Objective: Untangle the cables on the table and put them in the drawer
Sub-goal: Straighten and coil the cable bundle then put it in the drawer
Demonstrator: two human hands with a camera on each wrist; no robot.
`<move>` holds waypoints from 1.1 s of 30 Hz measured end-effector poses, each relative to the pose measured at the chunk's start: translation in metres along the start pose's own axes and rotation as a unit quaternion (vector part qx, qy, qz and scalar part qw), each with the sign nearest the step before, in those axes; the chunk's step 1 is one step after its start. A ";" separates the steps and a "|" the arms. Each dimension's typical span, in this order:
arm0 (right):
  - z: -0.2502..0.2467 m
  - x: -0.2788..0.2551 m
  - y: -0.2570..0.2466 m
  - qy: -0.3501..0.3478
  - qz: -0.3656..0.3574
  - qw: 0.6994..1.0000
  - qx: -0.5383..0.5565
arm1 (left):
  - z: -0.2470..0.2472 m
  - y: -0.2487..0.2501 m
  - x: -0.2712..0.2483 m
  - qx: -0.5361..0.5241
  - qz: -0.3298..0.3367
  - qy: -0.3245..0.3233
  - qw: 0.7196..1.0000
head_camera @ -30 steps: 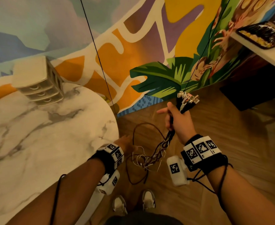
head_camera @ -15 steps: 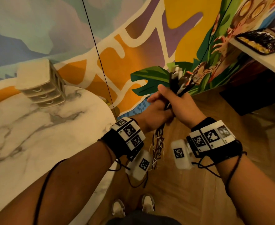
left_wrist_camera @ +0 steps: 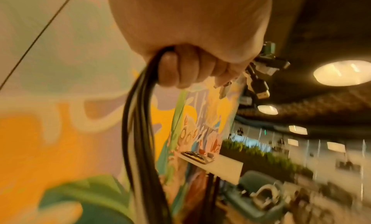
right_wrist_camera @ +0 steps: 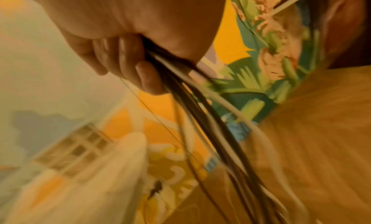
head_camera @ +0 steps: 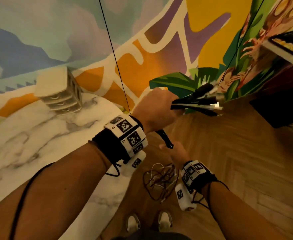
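Loose tails (head_camera: 160, 183): dangling low and near, above the wooden floor (head_camera: 228, 153) by the shoes (head_camera: 165, 220); brown and white strands looped over one another, not yet straight.

Right hand (head_camera: 176, 151): lower down the cable bundle (left_wrist_camera: 138, 132), fingers (right_wrist_camera: 148, 79) curled round the strands, dark and white lines fanning out below the fist; firm wrap, nothing slack in the clasp.

Left hand (head_camera: 157, 110): higher and farther, closed round the top of the same bundle; plug ends (head_camera: 204, 99) sprouting out to the right of the fist, fingers (left_wrist_camera: 170, 68) folded tight over the dark cords.

Step in hand: looks like combing out, plug ends gathered in one fist, other fist set to strip down the length. No cable in the drawer yet, by the look of it.

Marble table (head_camera: 29, 144): off to the left, white and veined.

Drawer unit (head_camera: 61, 94): far left on the table, three drawers, all seemingly closed; well apart from both hands.

Next move, as a guess: slide down toward the tails, knots worked loose at the bottom loops, then a turn left to the table and a free hand for a drawer pull.
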State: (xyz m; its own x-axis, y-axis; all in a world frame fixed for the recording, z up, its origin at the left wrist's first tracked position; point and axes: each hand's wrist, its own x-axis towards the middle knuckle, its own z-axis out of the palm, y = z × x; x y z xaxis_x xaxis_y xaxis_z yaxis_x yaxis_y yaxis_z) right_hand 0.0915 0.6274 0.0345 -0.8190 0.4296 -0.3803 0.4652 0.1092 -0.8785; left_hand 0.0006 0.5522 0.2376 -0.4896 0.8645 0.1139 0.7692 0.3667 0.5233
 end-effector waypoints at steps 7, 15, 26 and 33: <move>-0.020 0.005 0.061 0.040 0.160 0.984 -0.070 | -0.060 -0.014 -0.002 0.236 0.106 0.125 0.958; -0.026 0.004 -0.024 0.086 0.094 0.988 0.088 | 0.007 -0.042 -0.021 0.174 0.017 0.027 0.984; -0.042 -0.035 -0.129 -0.023 -0.125 0.986 0.110 | 0.024 -0.027 0.009 -0.231 -0.081 -0.018 0.969; -0.007 -0.017 -0.047 -0.001 -0.076 0.990 0.121 | 0.001 -0.015 0.034 -0.148 -0.029 0.131 0.980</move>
State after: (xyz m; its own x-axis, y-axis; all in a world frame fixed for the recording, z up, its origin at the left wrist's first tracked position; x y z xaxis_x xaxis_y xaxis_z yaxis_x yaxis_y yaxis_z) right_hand 0.0855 0.6211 0.0844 -0.8744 0.4223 -0.2390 0.2427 -0.0458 -0.9690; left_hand -0.0268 0.5764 0.2329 -0.6482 0.7122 0.2695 0.6031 0.2641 0.7526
